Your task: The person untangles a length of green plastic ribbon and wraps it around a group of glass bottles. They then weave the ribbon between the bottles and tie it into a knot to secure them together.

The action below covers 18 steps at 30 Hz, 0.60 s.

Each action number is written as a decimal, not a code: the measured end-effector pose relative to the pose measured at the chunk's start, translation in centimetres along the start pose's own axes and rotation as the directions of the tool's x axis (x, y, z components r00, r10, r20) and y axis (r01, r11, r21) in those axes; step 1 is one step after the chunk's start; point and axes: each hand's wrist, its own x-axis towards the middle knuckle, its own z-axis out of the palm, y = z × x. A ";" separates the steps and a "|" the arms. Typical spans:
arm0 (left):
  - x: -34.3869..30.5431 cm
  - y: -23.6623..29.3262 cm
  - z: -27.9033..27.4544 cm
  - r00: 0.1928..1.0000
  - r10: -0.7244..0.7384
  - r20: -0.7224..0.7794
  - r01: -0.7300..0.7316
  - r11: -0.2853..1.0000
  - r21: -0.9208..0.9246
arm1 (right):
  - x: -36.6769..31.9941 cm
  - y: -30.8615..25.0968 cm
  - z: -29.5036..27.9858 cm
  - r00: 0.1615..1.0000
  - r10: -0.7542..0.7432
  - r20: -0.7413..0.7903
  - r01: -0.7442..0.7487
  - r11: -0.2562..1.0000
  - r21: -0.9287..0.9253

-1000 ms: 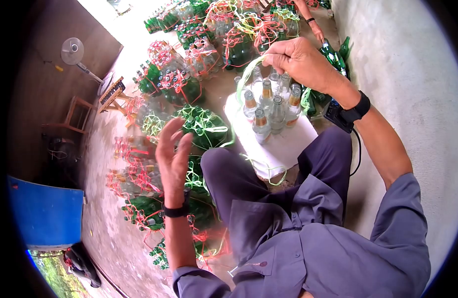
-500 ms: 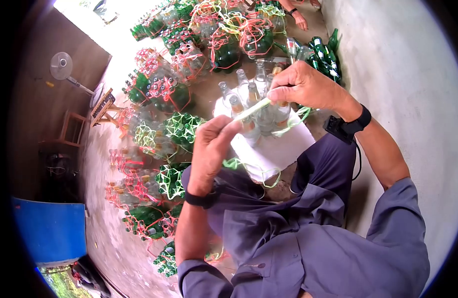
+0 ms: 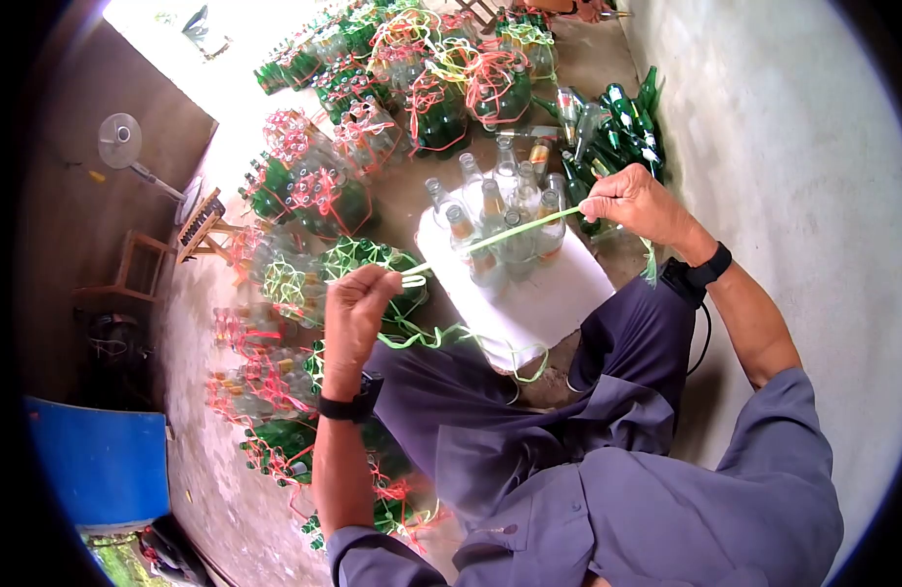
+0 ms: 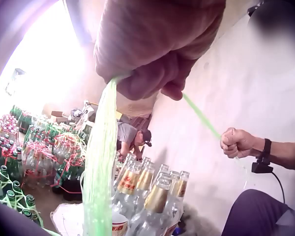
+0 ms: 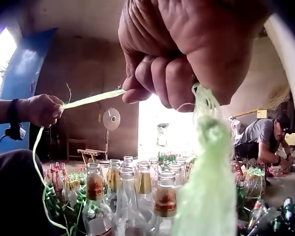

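Observation:
A length of light green plastic twine (image 3: 510, 234) is stretched between my two hands, above a group of clear glass bottles (image 3: 492, 203). My left hand (image 3: 358, 308) grips one end in curled fingers, with a loose tail running down from it toward my knee. The other end is held by my right hand (image 3: 635, 207), higher and to the right; a frayed tail (image 5: 206, 162) hangs below that fist in the right wrist view. Several bottles with gold neck labels (image 4: 159, 196) stand upright on a white board (image 3: 554, 303) in front of my knees.
Bundles of bottles tied with red and green twine (image 3: 324, 181) fill the floor to the left and ahead. Loose green bottles (image 3: 622, 122) lie by the wall (image 3: 764, 176) on the right. Another person (image 5: 263, 140) bends over farther off. A fan (image 3: 120, 140) stands at the left.
My left hand came in to the twine near my right hand, then drew away left and down. The twine is now stretched straight across above the bottles.

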 end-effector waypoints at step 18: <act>6.5 -6.7 -2.8 0.984 0.002 -0.179 -0.003 1.000 -0.003 | 4.2 9.5 -5.3 0.880 0.056 -0.471 -0.247 0.902 -0.354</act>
